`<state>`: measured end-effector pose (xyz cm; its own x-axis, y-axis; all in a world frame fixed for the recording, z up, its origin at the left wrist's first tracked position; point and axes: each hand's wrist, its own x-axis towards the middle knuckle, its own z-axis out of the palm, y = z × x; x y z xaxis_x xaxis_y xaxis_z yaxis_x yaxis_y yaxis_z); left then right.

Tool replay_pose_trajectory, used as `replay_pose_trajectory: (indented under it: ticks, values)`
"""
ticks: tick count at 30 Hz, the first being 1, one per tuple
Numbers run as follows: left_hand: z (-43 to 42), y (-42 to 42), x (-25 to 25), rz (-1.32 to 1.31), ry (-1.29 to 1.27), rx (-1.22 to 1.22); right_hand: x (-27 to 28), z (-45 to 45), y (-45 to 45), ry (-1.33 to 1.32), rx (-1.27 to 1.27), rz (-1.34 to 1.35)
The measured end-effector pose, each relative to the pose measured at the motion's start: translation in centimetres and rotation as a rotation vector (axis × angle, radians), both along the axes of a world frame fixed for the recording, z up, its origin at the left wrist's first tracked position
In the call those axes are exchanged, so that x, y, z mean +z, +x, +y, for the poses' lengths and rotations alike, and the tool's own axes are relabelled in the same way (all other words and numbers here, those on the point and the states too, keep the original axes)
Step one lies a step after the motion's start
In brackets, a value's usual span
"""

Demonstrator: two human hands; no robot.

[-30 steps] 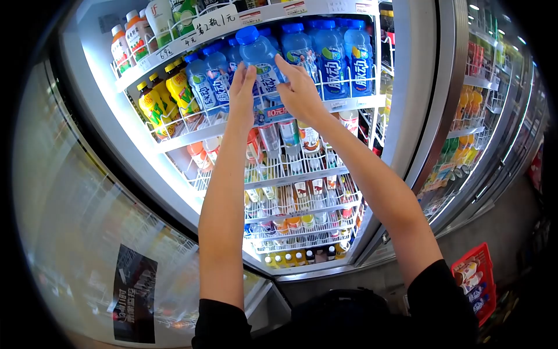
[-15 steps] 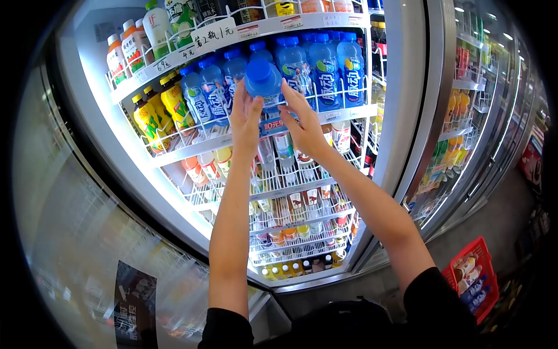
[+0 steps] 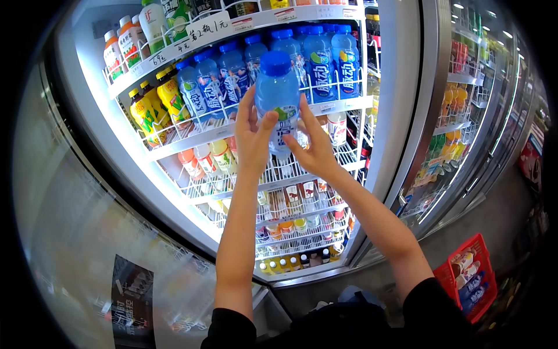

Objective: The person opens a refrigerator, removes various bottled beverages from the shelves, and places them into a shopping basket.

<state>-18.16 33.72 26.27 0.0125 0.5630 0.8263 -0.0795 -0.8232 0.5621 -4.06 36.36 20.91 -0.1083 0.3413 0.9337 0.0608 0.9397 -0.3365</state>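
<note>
A blue bottle with a blue cap (image 3: 278, 96) is held upright between my two hands, in front of the fridge shelves. My left hand (image 3: 254, 136) wraps round its left side, the thumb across its front. On the right side my right hand (image 3: 311, 142) grips it, the thumb near the label. Behind the bottle, a row of similar blue bottles (image 3: 321, 67) stands on a white wire shelf (image 3: 203, 136). Yellow bottles (image 3: 145, 115) are at the left end of that shelf.
An upper shelf edge with price tags (image 3: 247, 23) crosses above. Lower racks (image 3: 302, 215) hold more drinks. The open glass door (image 3: 75, 215) is at the left. A red basket (image 3: 442, 279) with several bottles sits at the lower right, near other fridge doors.
The held bottle has come away from the shelf row, down and toward me, with both hands round it. The blue row behind now shows more fully.
</note>
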Motion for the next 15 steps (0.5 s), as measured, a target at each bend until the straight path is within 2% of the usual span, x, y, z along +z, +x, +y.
replay_pose_trajectory:
  ticks: [2, 5, 7, 8, 10, 11, 15]
  values:
    - [0.0, 0.6, -1.9, -0.204, -0.1, -0.082, -1.3, -0.8, 0.5, -0.082, 0.027, -0.032]
    - [-0.1, 0.8, -5.1, -0.239, -0.145, -0.116, -3.2, -1.9, 1.4, -0.167, 0.094, -0.007]
    - [-0.3, 0.9, -7.0, -0.26, -0.208, -0.123, -4.8, -2.0, 2.0, -0.417, 0.262, 0.019]
    - [-0.4, 1.1, -7.8, -0.26, -0.207, -0.122, -5.2, -2.2, 2.6, -0.416, 0.262, 0.019]
    - [-1.0, 1.8, -9.1, -0.296, -0.259, -0.167, -5.8, -3.0, 3.8, -0.577, 0.24, -0.146]
    - [-1.4, 1.9, -9.7, -0.287, -0.285, -0.144, -6.0, -3.6, 4.2, -0.636, 0.293, -0.119]
    - [-4.2, 3.4, -10.1, -0.287, -0.353, -0.131, -6.8, -6.6, 5.4, -0.557, 0.341, -0.03]
